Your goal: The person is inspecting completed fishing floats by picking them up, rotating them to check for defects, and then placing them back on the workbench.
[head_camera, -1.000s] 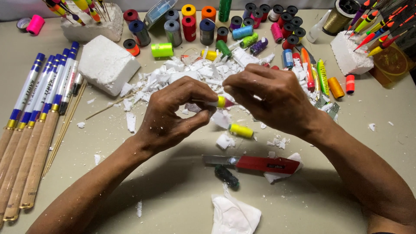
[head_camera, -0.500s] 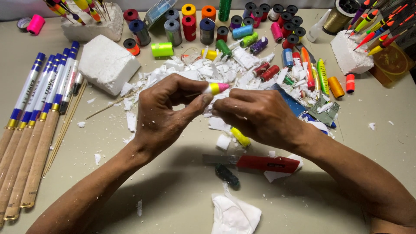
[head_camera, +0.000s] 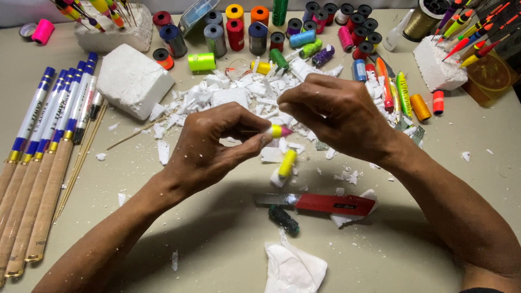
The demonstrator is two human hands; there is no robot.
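My left hand (head_camera: 211, 144) pinches a small yellow-and-pink float (head_camera: 278, 131) over foam scraps (head_camera: 239, 95); my right hand (head_camera: 331, 111) hovers just beside it, fingertips pressed together, a red knife (head_camera: 325, 203) below

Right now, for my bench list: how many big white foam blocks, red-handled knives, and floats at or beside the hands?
Big foam blocks: 3
Red-handled knife: 1
Floats: 2, a yellow-and-pink float pinched in the left hand, a yellow float on the table
Total: 6
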